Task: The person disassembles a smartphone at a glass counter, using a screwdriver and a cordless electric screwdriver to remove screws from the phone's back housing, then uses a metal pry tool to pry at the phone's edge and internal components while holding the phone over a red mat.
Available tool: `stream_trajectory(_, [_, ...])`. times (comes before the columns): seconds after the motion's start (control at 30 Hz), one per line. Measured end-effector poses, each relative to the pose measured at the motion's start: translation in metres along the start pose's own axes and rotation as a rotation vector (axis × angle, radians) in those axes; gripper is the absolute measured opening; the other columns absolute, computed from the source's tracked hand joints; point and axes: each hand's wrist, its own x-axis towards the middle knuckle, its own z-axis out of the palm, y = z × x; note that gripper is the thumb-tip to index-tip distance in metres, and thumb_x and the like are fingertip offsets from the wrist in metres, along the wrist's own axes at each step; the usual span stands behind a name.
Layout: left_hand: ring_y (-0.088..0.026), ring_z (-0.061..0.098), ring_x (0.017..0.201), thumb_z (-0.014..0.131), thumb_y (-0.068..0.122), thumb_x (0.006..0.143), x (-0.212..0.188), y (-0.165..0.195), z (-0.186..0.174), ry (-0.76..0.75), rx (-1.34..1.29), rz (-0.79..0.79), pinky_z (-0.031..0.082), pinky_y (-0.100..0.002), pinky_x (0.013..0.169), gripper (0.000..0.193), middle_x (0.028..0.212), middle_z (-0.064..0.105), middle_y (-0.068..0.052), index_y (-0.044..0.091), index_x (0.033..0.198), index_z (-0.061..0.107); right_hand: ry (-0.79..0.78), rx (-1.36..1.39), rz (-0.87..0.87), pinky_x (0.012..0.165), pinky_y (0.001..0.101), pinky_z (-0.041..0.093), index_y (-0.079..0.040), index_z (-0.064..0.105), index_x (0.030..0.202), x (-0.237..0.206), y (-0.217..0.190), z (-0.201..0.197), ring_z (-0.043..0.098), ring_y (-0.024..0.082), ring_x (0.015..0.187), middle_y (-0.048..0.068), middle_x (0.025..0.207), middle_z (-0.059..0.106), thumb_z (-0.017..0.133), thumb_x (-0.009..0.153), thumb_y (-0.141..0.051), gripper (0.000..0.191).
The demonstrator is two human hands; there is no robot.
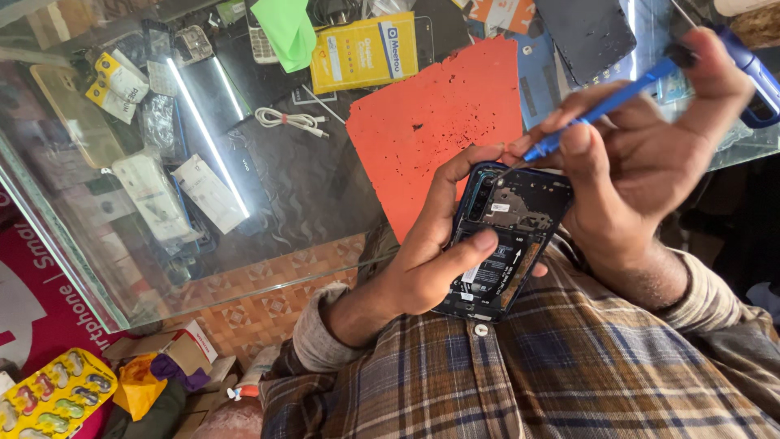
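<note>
My left hand [435,252] grips an opened smartphone [508,236] with its back cover off, dark circuit board and battery showing, thumb laid across the battery. My right hand [642,154] holds a blue screwdriver [617,97] between fingers and thumb. The driver's tip touches the upper left corner of the phone's board. Both hands hover in front of my plaid shirt [528,374], just below the edge of a glass counter.
A red mat [431,122] lies on the glass counter [309,195]. On and under the glass lie a yellow box [361,53], a green cloth [284,28], a white cable [288,120], a dark phone panel [585,32] and several packaged parts. A yellow blister tray [53,398] sits low left.
</note>
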Motion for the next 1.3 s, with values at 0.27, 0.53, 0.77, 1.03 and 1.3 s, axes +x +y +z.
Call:
stream_trajectory(0.27, [-0.023,0.067,0.113,0.042,-0.008,0.103,-0.005,-0.003,-0.004,0.011,0.019,0.014,0.059,-0.041,0.098,0.083,0.146,0.048,-0.017,0.014,0.171,-0.001,-0.195,-0.209,-0.351,0.095,0.0452,0.062,-0.031,0.004,0.158,-0.026,0.012,-0.012,0.075,0.026,0.089,0.021,0.105,0.067,0.059,0.11,0.006,0.082])
stream_trajectory(0.53, [-0.021,0.07,0.109,0.043,0.005,0.115,-0.003,-0.001,0.001,0.01,0.053,-0.014,0.062,-0.037,0.096,0.068,0.139,0.052,-0.017,0.01,0.171,0.005,-0.111,-0.198,-0.343,0.093,0.0452,0.062,-0.026,0.005,0.16,-0.028,0.031,-0.021,0.074,0.03,0.086,0.022,0.104,0.069,0.06,0.113,0.003,0.078])
stream_trajectory(0.77, [-0.017,0.074,0.101,0.037,0.021,0.12,-0.007,0.028,0.006,-0.084,0.465,-0.063,0.061,-0.032,0.093,0.055,0.132,0.062,-0.014,0.006,0.168,0.014,0.086,-0.058,-0.359,0.073,0.0405,0.067,0.005,0.03,0.139,-0.011,0.004,-0.009,0.077,0.03,0.08,0.021,0.097,0.066,0.065,0.114,-0.011,0.046])
stream_trajectory(1.03, [-0.017,0.072,0.107,0.035,0.025,0.12,-0.006,0.033,0.015,-0.061,0.552,-0.088,0.056,-0.034,0.104,0.054,0.134,0.061,-0.012,0.004,0.168,0.022,-0.186,-0.421,-0.487,0.074,0.0346,0.065,0.012,0.053,0.107,-0.012,-0.008,-0.036,0.078,0.03,0.089,0.022,0.101,0.07,0.056,0.111,-0.007,0.02])
stream_trajectory(1.3, [-0.017,0.068,0.111,0.031,0.031,0.122,-0.007,0.032,0.016,-0.039,0.693,-0.034,0.052,-0.033,0.109,0.055,0.135,0.06,-0.014,0.003,0.168,0.022,-0.647,0.194,0.41,0.1,0.021,0.054,-0.002,0.059,0.112,-0.028,0.013,-0.105,0.064,0.003,0.115,0.013,0.137,0.066,0.068,0.093,0.002,0.022])
